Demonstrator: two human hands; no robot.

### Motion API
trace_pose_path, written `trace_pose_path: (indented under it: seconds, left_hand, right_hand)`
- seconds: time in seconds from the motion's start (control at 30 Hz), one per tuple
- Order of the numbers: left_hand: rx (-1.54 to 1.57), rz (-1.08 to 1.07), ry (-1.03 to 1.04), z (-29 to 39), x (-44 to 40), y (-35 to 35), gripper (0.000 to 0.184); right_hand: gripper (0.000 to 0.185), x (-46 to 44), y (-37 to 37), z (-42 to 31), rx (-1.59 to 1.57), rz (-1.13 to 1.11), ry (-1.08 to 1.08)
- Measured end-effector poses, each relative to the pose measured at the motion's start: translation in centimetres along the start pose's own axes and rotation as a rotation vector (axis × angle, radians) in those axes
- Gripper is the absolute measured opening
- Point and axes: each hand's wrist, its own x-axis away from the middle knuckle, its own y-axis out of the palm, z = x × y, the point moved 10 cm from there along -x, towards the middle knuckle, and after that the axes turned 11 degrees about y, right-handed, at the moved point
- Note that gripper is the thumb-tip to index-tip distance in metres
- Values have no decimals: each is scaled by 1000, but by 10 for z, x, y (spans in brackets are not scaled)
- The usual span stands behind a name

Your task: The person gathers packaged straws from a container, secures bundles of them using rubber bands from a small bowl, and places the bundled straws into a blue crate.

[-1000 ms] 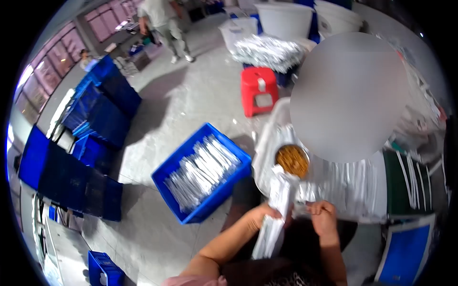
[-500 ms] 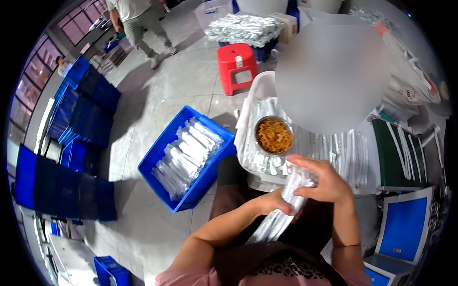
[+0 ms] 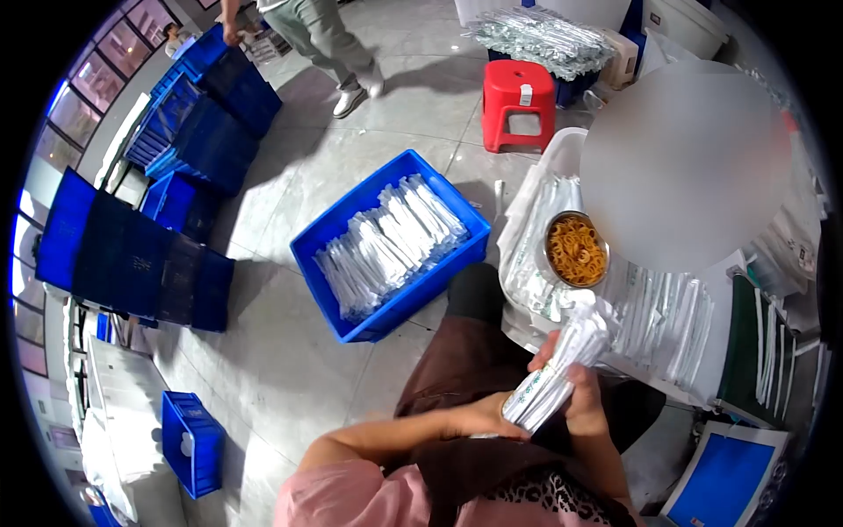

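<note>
In front of my lap I hold a bundle of long, slim, clear-wrapped white packets [image 3: 555,378], tilted with its upper end away to the right. My left hand [image 3: 488,415] is closed round its lower end. My right hand [image 3: 581,397] grips its right side higher up; some of the fingers are hidden behind the bundle. Just beyond it, a round metal bowl of orange-brown rubber bands [image 3: 578,251] stands on packets in a white tub [image 3: 518,250]. More wrapped packets [image 3: 676,325] lie in a row to the right of the bowl.
A blue crate [image 3: 320,307] of similar bundles stands to my left. Beyond are a red stool [image 3: 518,101] and a heap of silvery packets [image 3: 544,42]. Stacked blue crates [image 3: 202,132] line the left side. A walking person [image 3: 320,39] is at the top. A blurred patch covers the upper right.
The bundle has swung so its upper end points up and right, and my right hand has moved from its top to its side. My view has turned; the crate and tub appear further right.
</note>
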Motion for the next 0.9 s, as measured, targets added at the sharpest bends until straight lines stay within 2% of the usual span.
trace_pose_path:
  seconds: [0.03, 0.07, 0.13, 0.17, 0.2, 0.23, 0.27, 0.3, 0.33, 0.37, 0.4, 0.47, 0.5, 0.53, 0.6, 0.67, 0.73, 0.8, 0.87, 0.9]
  left_hand:
    - [-234, 122, 30, 4, 10, -14, 50]
    - [-97, 134, -116, -13, 16, -20, 50]
    - [-33, 339, -3, -1, 21, -43, 47]
    - [47, 476, 49, 1, 26, -56, 43]
    - [12, 567, 42, 17, 33, -71, 39]
    - [226, 667, 172, 22, 39, -91, 37]
    - [210, 834, 144, 33, 53, -118, 36]
    - [139, 869, 145, 63, 61, -136, 34]
    - [36, 900, 244, 70, 72, -182, 31]
    - [64, 958, 252, 69, 81, -231, 30]
    - [131, 1035, 338, 84, 80, -253, 29]
    - [-82, 1221, 128, 65, 127, -348, 43]
    - [-429, 1352, 70, 71, 156, -373, 48]
    - [-554, 1526, 168, 84, 164, -356, 47]
    - [-613, 1347, 448, 62, 160, -363, 40]
    - [-914, 1207, 625, 64, 128, -311, 36]
    - [-1234, 1048, 532, 83, 66, -207, 33]
    - [-1126, 887, 442, 66, 19, -154, 30]
    - [-1650, 478, 524, 65, -27, -95, 36]
    - [-1676, 430, 515, 63, -38, -91, 41]
  right_hand:
    - [64, -6, 14, 16, -14, -45, 106]
    - [59, -11, 22, 33, -3, -36, 172]
    - [56, -31, 36, 44, 141, -94, 220]
    - [55, -37, 39, 45, 209, -35, 226]
    - [52, -43, 43, 31, 401, 18, 41]
    - [51, -45, 52, 23, 511, -16, -70]
    - [49, -43, 54, 10, 628, -23, -186]
    - [45, -44, 45, 8, 586, -50, -128]
    - [41, -42, 34, 1, 544, -58, -84]
    - [35, -41, 19, -3, 492, -63, 27]
    - [31, -41, -6, -9, 569, -10, 32]
    - [29, -37, -69, -32, 598, 203, -13]
    - [30, -18, -107, -54, 603, 424, -50]
    - [30, -6, -150, -72, 599, 625, -79]
    - [40, 30, -251, -107, 661, 903, -419]
    - [60, 82, -316, -144, 959, 1410, -235]
    - [85, 108, -365, -163, 1184, 1652, 113]
    - [112, 119, -400, -162, 1158, 1613, 523]
    - [119, 113, -438, -147, 1165, 1519, 704]
    - [124, 107, -443, -144, 1233, 1473, 725]
